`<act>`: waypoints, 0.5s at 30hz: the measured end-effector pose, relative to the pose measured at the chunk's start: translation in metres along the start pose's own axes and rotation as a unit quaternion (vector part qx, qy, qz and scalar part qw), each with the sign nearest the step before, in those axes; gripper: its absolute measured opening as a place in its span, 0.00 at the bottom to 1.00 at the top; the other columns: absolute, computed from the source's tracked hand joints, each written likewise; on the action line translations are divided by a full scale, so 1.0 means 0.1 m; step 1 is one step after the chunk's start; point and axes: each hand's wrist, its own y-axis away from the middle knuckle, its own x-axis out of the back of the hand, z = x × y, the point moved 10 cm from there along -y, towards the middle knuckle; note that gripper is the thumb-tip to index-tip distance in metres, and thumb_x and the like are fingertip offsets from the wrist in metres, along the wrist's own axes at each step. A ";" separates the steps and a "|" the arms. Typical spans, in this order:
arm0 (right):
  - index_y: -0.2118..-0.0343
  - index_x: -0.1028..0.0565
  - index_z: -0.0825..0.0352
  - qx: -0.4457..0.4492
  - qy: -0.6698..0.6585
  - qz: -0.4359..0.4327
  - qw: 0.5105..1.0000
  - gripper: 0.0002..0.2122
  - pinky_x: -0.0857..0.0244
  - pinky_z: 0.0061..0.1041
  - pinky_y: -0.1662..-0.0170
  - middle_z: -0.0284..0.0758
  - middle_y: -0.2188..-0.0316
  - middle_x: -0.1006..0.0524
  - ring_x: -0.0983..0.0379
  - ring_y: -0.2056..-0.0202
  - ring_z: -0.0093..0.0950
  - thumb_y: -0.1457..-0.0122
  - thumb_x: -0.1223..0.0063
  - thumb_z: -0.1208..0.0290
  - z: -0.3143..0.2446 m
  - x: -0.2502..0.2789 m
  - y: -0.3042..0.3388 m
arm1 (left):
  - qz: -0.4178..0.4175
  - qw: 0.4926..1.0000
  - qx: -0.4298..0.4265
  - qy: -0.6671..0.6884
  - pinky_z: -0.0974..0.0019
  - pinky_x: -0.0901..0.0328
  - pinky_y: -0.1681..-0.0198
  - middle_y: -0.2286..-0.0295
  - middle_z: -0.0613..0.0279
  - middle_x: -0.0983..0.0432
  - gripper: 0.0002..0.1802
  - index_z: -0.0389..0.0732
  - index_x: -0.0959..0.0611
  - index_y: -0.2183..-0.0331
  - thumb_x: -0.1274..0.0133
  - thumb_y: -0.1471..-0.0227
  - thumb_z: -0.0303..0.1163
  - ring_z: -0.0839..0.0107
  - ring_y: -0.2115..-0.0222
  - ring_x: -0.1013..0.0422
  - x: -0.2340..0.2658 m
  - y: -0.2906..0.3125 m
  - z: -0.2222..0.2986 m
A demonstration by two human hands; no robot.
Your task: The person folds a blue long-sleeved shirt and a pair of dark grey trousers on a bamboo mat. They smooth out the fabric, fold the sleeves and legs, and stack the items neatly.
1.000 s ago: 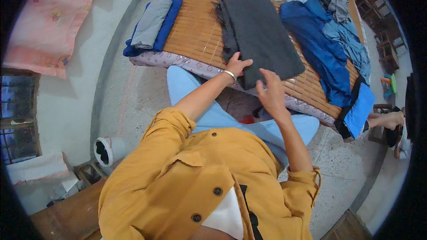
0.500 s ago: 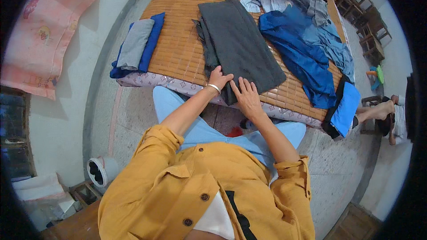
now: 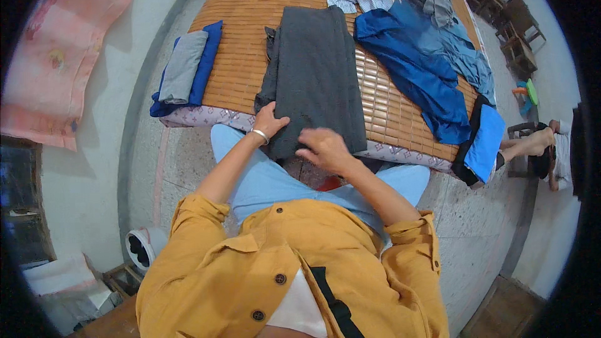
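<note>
A dark grey garment [image 3: 317, 69], folded into a long strip like trousers, lies over the near edge of the bed with its lower end hanging over. My left hand [image 3: 269, 123], wearing a pale bangle, grips the cloth at its lower left edge, thumb on top. My right hand [image 3: 328, 150] is just above the lower right part of the garment, its bent fingers blurred by motion; contact with the cloth cannot be made out. A crumpled layer of the same dark cloth sticks out along the left side.
A folded grey and blue pile [image 3: 183, 69] lies on the bamboo mat [image 3: 244, 56] to the left. Blue trousers [image 3: 416, 69] and loose clothes lie right; a black and blue folded piece [image 3: 481, 144] sits at the corner. Another person's leg [image 3: 529, 153] shows far right. A white bucket [image 3: 147, 244] stands lower left.
The garment has turned from slanted to nearly straight and shifted left at its lower end. My left hand moved left with its edge; my right hand has lifted and drawn back toward me.
</note>
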 end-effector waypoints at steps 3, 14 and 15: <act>0.60 0.29 0.66 -0.134 0.101 0.112 0.980 0.19 0.41 0.38 0.51 0.42 0.57 0.29 0.34 0.54 0.42 0.56 0.39 0.69 0.53 0.53 0.17 | 0.087 0.987 -0.085 -0.105 0.61 0.38 0.57 0.64 0.54 0.35 0.38 0.39 0.33 0.51 0.38 0.68 0.34 0.59 0.63 0.35 0.24 0.17 0.13; 0.44 0.40 0.55 -0.087 0.223 -0.111 0.964 0.37 0.53 0.42 0.41 0.34 0.41 0.45 0.49 0.42 0.38 0.62 0.45 0.82 0.72 0.20 0.77 | 0.146 0.989 -0.009 -0.025 0.56 0.54 0.42 0.47 0.43 0.50 0.59 0.38 0.52 0.43 0.33 0.72 0.35 0.49 0.46 0.52 0.12 0.76 0.00; 0.43 0.41 0.55 -0.085 0.198 -0.110 0.970 0.39 0.53 0.43 0.41 0.34 0.41 0.46 0.49 0.41 0.38 0.64 0.45 0.83 0.74 0.20 0.76 | 0.136 0.990 -0.029 -0.011 0.60 0.55 0.41 0.44 0.44 0.55 0.61 0.38 0.55 0.42 0.33 0.72 0.35 0.52 0.43 0.55 0.09 0.75 -0.06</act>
